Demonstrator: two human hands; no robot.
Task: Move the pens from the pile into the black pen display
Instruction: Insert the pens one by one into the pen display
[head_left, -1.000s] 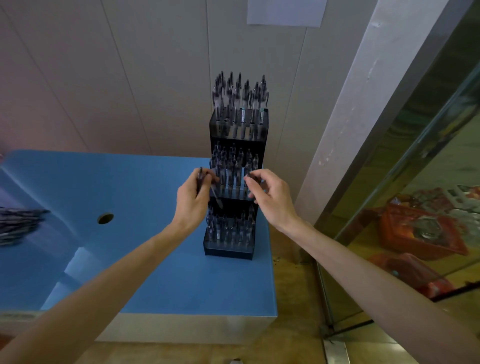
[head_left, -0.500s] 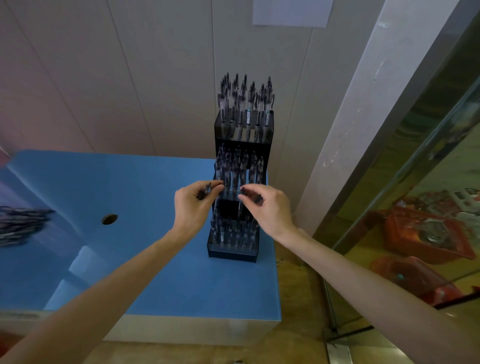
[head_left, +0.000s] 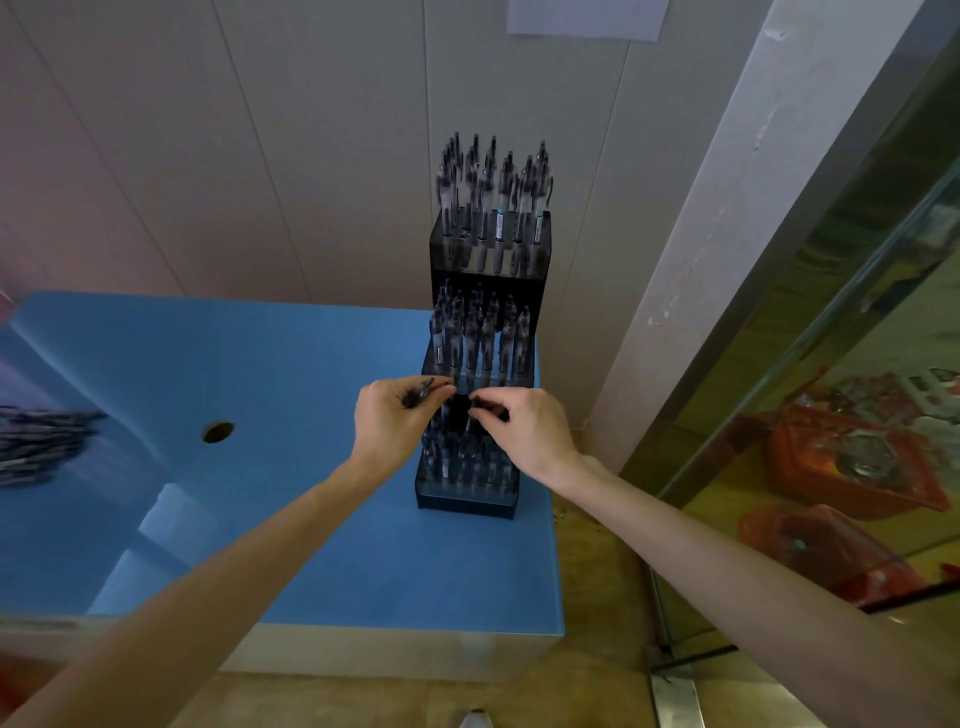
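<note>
The black pen display (head_left: 480, 312) is a glossy, dark plastic rack of three stepped tiers, standing upright at the far right of the table (head_left: 291, 364), whose top is a smooth matte blue slab with pale edges and a small round hole (head_left: 217, 432). Each tier holds upright pens with clear barrels and dark clips and grips; a few in the top tier show a pale band, its writing too small to read.

The left hand (head_left: 395, 426) has its grip curled round a dark pen (head_left: 418, 393), pinched between thumb and fingertips just left of the middle tier's front edge. The right hand (head_left: 524, 428) pinches another dark pen (head_left: 475, 410), its lower end pointing down toward the bottom tier.

The pile of pens (head_left: 39, 441) lies blurred at the far left of the table, well apart from the rack. Behind stands a wall of pale vertical panels with a sheet of paper (head_left: 587, 18) on it, no legible text; to the right, a reflective glass pane (head_left: 831, 364)
</note>
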